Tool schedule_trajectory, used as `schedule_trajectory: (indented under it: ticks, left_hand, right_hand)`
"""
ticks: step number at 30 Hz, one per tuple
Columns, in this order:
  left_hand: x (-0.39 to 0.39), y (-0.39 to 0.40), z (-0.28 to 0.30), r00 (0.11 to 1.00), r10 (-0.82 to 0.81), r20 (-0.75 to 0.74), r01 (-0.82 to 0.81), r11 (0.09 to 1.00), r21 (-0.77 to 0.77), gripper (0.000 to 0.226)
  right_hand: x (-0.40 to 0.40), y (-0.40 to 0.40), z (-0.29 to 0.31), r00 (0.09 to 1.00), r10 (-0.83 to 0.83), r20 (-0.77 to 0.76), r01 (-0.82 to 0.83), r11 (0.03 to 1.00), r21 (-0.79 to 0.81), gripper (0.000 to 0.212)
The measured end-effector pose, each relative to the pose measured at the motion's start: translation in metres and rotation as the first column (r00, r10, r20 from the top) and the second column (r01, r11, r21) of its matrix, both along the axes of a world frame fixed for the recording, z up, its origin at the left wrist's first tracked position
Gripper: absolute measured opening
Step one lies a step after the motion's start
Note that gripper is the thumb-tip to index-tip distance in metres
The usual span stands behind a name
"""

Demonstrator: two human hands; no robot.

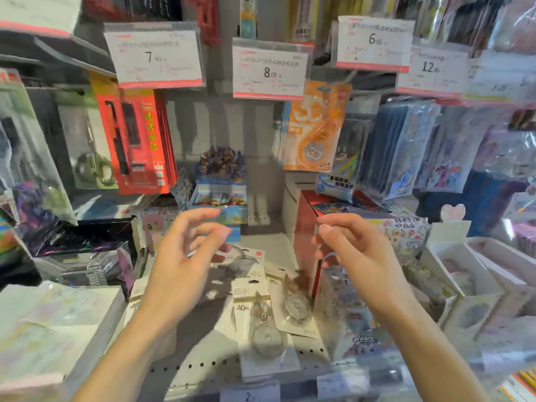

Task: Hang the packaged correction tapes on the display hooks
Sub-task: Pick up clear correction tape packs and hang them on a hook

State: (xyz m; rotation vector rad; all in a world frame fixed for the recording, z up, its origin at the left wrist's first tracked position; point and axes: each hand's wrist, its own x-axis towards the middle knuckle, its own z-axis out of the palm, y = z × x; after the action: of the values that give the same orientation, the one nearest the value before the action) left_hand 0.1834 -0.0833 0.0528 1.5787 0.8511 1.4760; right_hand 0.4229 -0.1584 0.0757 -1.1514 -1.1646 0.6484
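Note:
Several white-carded correction tape packs [262,323] marked 40m lie in a loose pile on the perforated grey shelf [203,369] below my hands. An orange correction tape pack [314,126] hangs on a hook under the price tag reading 8 [268,69]. My left hand [185,256] hovers above the pile with its fingers loosely curled and nothing in it. My right hand [351,250] is raised beside it, its fingers also loosely curled and holding nothing that I can make out. Both hands are blurred by motion.
Red pen packs [136,140] hang at the left. A blue card box [220,184] stands at the shelf's back, a red box [307,227] to its right. Clear-bagged goods [406,146] hang at the right. White trays [470,271] sit at the right, paper stacks [49,323] at the left.

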Motion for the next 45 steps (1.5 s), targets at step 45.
schedule_trajectory:
  ticks: [45]
  left_hand:
    - [-0.117,0.046,-0.062,0.959,-0.283,0.002,0.265,0.894,-0.362,0.063]
  right_hand:
    - [-0.138,0.069,-0.060,0.978,0.173,-0.114,-0.200,0.932,-0.303,0.029]
